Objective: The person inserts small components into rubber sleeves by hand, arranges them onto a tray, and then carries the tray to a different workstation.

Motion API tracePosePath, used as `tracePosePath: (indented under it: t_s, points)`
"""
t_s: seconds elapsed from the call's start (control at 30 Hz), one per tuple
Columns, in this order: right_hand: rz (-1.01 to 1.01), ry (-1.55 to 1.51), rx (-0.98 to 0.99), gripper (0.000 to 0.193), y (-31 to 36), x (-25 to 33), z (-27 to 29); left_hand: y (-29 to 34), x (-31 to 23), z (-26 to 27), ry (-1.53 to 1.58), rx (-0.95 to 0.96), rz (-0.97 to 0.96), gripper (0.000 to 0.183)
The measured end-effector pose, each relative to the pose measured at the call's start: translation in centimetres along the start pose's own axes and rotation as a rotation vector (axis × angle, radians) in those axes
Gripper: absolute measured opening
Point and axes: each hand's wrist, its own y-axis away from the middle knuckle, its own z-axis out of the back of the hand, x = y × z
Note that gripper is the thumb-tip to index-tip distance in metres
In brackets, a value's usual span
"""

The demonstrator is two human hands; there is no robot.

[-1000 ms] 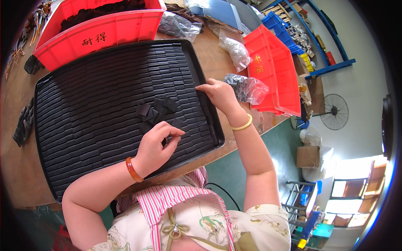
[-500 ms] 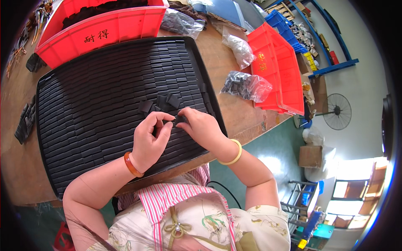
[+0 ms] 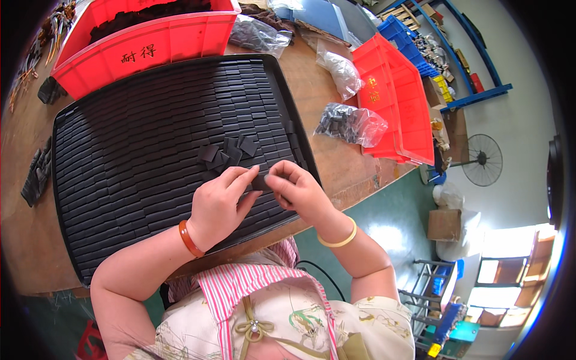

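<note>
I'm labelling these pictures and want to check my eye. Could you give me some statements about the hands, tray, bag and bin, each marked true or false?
1. The left hand pinches a small black piece. True.
2. The right hand rests on the red bin beyond the tray. False: it is close beside the left hand, near the tray's right edge.
3. The left wrist's bangle is pale yellow. False: it is orange-brown.
4. Some loose black pieces lie in a small heap on the tray. True.
5. The clear bag of dark pieces lies left of the tray. False: it lies to the right.
</note>
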Motion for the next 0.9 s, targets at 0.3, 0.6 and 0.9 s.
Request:
tracePosePath:
  t_s: [0.3, 0.6, 0.9]
  points:
    - [-0.199, -0.614, 0.141, 0.017, -0.1, -0.9, 2.7, 0.3, 0.8, -0.8, 0.279, 0.036, 0.152, 0.016]
    - [-0.196, -0.653, 0.248, 0.036, 0.2, 0.1, 2.6, 0.2, 0.8, -0.8, 0.385, 0.024, 0.240, 0.014]
    - [0.197, 0.315, 0.076, 0.015, 1.3, 1.4, -0.1, 0.3, 0.7, -1.0, 0.321, 0.027, 0.134, 0.019]
